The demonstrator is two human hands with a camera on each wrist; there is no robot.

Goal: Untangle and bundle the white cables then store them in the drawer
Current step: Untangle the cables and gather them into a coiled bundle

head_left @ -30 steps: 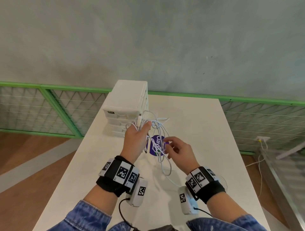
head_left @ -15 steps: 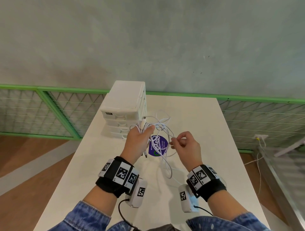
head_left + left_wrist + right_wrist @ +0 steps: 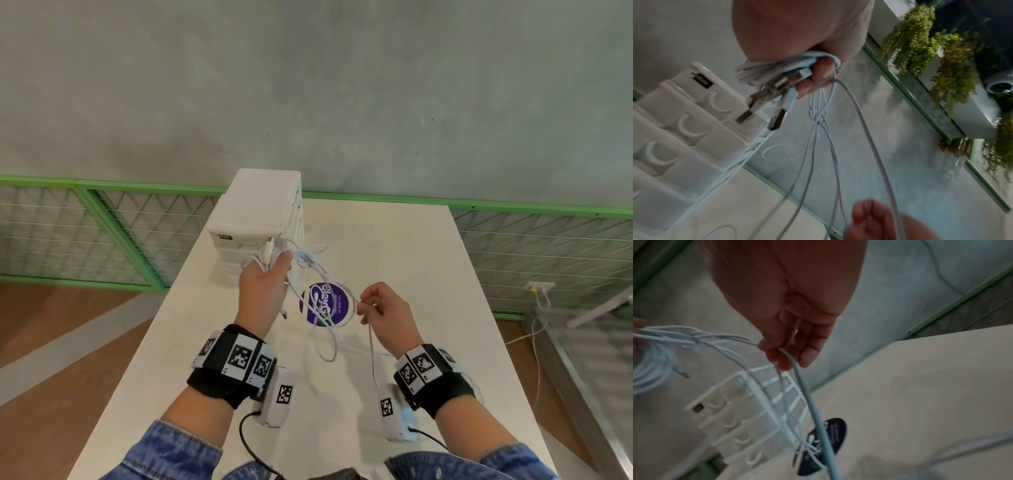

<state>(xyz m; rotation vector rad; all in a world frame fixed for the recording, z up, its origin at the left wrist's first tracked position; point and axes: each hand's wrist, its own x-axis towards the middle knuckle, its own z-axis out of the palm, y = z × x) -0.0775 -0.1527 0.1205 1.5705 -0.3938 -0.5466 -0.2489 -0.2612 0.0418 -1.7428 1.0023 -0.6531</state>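
Closest to the camera are two wrists in black straps with checkered tags, plus denim sleeves (image 3: 178,452). Using the round purple sticker (image 3: 324,304) on the white table (image 3: 428,274) as the anchor: the right hand (image 3: 385,313) floats just to the right of it, above the tabletop, fingertips (image 3: 784,360) pinched on one strand of the white cables (image 3: 329,291). That strand drops from the pinch down toward the near edge of the table. The left hand (image 3: 263,284) is up on the left side of the sticker, fist clenched around a bunched handful of the same cables, with a few USB plugs (image 3: 764,104) poking out past the fingers. Between the two hands the strands cross over the sticker, and there's a visible knot (image 3: 818,121) just below the left fist; a loose loop hangs down on the near side of the sticker.

Beyond the sticker and a bit left sits the white drawer unit (image 3: 255,222), its drawers looking closed, right behind the left fist. Further back: a green-framed mesh fence (image 3: 102,233), then a grey wall (image 3: 308,85).
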